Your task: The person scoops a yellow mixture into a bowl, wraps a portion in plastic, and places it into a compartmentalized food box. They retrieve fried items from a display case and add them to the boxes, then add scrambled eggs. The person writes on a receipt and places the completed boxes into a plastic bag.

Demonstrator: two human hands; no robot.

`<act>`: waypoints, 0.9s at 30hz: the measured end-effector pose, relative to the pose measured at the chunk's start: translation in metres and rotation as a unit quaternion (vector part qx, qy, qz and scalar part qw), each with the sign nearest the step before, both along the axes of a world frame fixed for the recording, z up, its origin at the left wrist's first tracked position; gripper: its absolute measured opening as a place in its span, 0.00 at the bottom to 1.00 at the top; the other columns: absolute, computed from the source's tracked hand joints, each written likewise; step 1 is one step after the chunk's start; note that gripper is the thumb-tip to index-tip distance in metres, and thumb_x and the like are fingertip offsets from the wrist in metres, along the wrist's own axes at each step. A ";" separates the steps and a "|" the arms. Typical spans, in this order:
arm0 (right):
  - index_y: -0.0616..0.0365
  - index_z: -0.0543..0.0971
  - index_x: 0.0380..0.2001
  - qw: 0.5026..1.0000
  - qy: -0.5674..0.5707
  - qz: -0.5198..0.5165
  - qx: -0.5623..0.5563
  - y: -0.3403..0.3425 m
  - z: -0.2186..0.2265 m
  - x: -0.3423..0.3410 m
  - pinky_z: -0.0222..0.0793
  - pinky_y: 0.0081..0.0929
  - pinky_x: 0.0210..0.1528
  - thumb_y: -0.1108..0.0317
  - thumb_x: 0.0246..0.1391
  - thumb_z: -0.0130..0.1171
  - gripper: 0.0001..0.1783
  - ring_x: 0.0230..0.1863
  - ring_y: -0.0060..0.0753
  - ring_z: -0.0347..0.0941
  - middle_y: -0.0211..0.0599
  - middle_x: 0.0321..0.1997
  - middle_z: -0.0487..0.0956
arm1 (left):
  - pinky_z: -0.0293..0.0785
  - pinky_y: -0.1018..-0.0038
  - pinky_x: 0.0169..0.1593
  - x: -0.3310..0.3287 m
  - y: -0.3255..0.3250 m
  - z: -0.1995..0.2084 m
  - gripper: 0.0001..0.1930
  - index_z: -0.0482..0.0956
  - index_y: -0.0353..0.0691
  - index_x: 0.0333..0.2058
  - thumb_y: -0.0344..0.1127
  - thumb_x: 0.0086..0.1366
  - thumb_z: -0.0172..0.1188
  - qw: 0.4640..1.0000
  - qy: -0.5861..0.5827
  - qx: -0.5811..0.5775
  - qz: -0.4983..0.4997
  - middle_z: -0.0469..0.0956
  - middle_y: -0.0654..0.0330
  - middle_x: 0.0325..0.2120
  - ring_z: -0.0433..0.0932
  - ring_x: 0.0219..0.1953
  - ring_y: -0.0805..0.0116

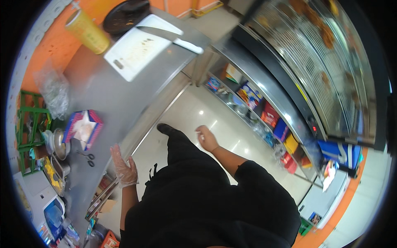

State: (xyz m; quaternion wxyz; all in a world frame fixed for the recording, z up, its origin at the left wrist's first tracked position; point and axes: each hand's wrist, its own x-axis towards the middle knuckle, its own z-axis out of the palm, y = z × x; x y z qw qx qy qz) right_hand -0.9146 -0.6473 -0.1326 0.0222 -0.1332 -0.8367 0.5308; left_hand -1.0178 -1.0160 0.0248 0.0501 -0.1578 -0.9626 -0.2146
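My left hand [124, 168] wears a clear plastic glove and hangs beside the edge of the steel counter [120, 101]. Its fingers are stretched out and it holds nothing. On the counter near it are a pair of black-handled scissors [88, 158] and a blue and pink tissue box [84, 128] with white tissue standing out. My right hand [206, 139], bare, is held out over the floor in front of my body. Its fingers curl loosely, slightly blurred, and nothing shows in them. A knife [169, 38] with a white handle lies across a stained white cutting board [140, 49] farther off.
A yellow cylindrical container [87, 32] and a dark pan [126, 17] stand behind the board. Left are a plastic bag [55, 93] and a green rack [31, 124]. On the right, a glass display case [306, 62] with wire racks of food sits above shelves of packages [252, 97].
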 end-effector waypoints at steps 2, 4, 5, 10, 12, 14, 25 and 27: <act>0.56 0.74 0.47 0.988 -0.004 -0.134 0.072 0.042 -0.038 0.090 0.77 0.38 0.46 0.80 0.57 0.54 0.15 0.44 0.48 0.79 0.46 0.48 0.77 | 0.52 0.55 0.74 0.043 -0.007 -0.039 0.36 0.55 0.37 0.71 0.26 0.65 0.55 0.998 -0.054 -0.011 -0.028 0.60 0.45 0.70 0.52 0.74 0.41; 0.55 0.74 0.47 0.954 -0.131 -0.254 0.090 0.080 -0.070 0.185 0.77 0.39 0.46 0.77 0.57 0.55 0.14 0.44 0.48 0.79 0.46 0.47 0.78 | 0.52 0.56 0.74 0.094 -0.025 -0.097 0.36 0.55 0.37 0.71 0.28 0.65 0.55 0.993 -0.115 -0.016 -0.008 0.60 0.45 0.70 0.53 0.74 0.43; 0.54 0.75 0.46 0.932 -0.204 -0.279 0.113 0.099 -0.084 0.231 0.76 0.40 0.46 0.74 0.58 0.56 0.12 0.43 0.48 0.78 0.45 0.44 0.79 | 0.52 0.56 0.75 0.128 -0.040 -0.128 0.36 0.55 0.38 0.71 0.29 0.66 0.56 0.987 -0.156 -0.024 0.022 0.60 0.45 0.70 0.53 0.74 0.44; 0.55 0.68 0.56 0.827 -0.451 -0.319 0.107 0.197 -0.112 0.396 0.73 0.47 0.57 0.59 0.57 0.63 0.26 0.53 0.56 0.78 0.54 0.49 0.82 | 0.53 0.62 0.74 0.330 -0.141 -0.212 0.38 0.54 0.37 0.72 0.43 0.69 0.58 0.788 -0.537 -0.265 0.146 0.58 0.47 0.71 0.55 0.74 0.51; 0.58 0.68 0.56 0.823 -0.415 -0.376 0.096 0.244 -0.119 0.423 0.74 0.45 0.57 0.55 0.54 0.67 0.31 0.52 0.55 0.79 0.54 0.48 0.83 | 0.55 0.61 0.73 0.390 -0.161 -0.201 0.37 0.55 0.37 0.71 0.43 0.69 0.58 0.726 -0.610 -0.288 0.133 0.60 0.47 0.70 0.57 0.72 0.51; 0.61 0.68 0.55 0.822 -0.379 -0.416 0.093 0.301 -0.130 0.431 0.74 0.44 0.57 0.53 0.52 0.70 0.35 0.51 0.54 0.80 0.53 0.47 0.83 | 0.57 0.61 0.72 0.425 -0.155 -0.186 0.36 0.57 0.38 0.70 0.44 0.69 0.59 0.701 -0.638 -0.285 0.142 0.62 0.47 0.68 0.60 0.71 0.51; 0.65 0.74 0.58 0.825 -0.351 -0.429 0.109 0.536 -0.197 0.363 0.68 0.44 0.64 0.45 0.51 0.69 0.40 0.63 0.58 0.72 0.60 0.63 0.74 | 0.67 0.60 0.66 0.514 0.021 -0.172 0.32 0.67 0.39 0.65 0.47 0.67 0.61 0.747 -0.603 -0.225 0.165 0.74 0.48 0.61 0.72 0.63 0.52; 0.65 0.74 0.59 0.833 -0.349 -0.418 0.101 0.538 -0.202 0.357 0.67 0.44 0.65 0.46 0.51 0.68 0.40 0.63 0.58 0.71 0.60 0.63 0.74 | 0.69 0.60 0.64 0.522 0.085 -0.187 0.32 0.68 0.39 0.65 0.47 0.66 0.62 0.789 -0.570 -0.196 0.116 0.76 0.48 0.59 0.75 0.62 0.52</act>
